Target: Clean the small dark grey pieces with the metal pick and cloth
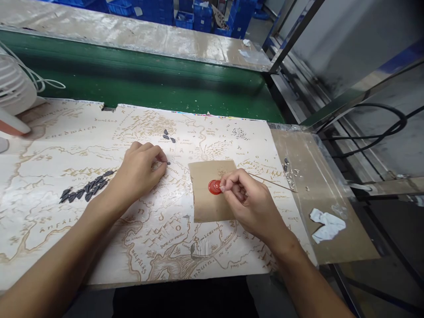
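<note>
My left hand (141,170) rests on a large map-printed sheet (66,150), fingers curled and pinched on a tiny dark piece (168,163) at its fingertips. A row of several similar dark pieces (86,189) lies left of that wrist, and three more dark pieces (168,136) lie further back. My right hand (247,198) is closed around a thin wooden stick (274,182) that points to the right. Its fingertips touch a red wax seal (214,187) on a brown card (212,192).
A white fan (15,86) stands at the far left. Behind the map runs a green conveyor belt (159,81), with blue crates (185,13) beyond. To the right lie a clear plastic sheet (318,185), small scraps (291,174), crumpled white paper (326,225) and black cables (380,128).
</note>
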A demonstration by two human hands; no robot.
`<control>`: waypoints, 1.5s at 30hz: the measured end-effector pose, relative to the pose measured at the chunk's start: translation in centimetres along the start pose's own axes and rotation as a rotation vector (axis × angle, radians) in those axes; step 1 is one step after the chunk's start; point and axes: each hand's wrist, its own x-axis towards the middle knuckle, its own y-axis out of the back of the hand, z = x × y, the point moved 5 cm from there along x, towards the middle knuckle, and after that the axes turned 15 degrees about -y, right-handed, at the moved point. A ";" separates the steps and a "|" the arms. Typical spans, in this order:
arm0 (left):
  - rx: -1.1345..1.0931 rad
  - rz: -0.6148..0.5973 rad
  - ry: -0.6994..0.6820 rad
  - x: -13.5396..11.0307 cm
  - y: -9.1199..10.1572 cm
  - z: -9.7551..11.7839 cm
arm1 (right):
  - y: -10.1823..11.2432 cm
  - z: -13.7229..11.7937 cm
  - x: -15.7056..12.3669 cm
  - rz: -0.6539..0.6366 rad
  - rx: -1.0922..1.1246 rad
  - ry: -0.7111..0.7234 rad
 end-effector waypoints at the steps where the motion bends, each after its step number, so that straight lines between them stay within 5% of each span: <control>1: -0.031 0.006 0.012 0.0 0.1 0.2 | 0.2 0.1 -0.1 0.008 -0.008 -0.005; 9: -0.579 0.071 0.126 -1.3 0.2 5.0 | 0.5 0.6 -0.2 0.017 0.065 -0.069; 20: -1.271 0.160 0.330 -3.8 -4.0 11.9 | -0.5 0.2 -1.8 -0.179 0.734 -0.196; 25: -1.426 0.147 0.395 -4.2 -5.0 12.2 | -0.9 0.4 -2.1 -0.190 0.761 -0.189; 45: -1.464 0.127 0.414 -4.7 -5.2 11.8 | -1.5 -0.4 -2.1 -0.149 0.643 -0.107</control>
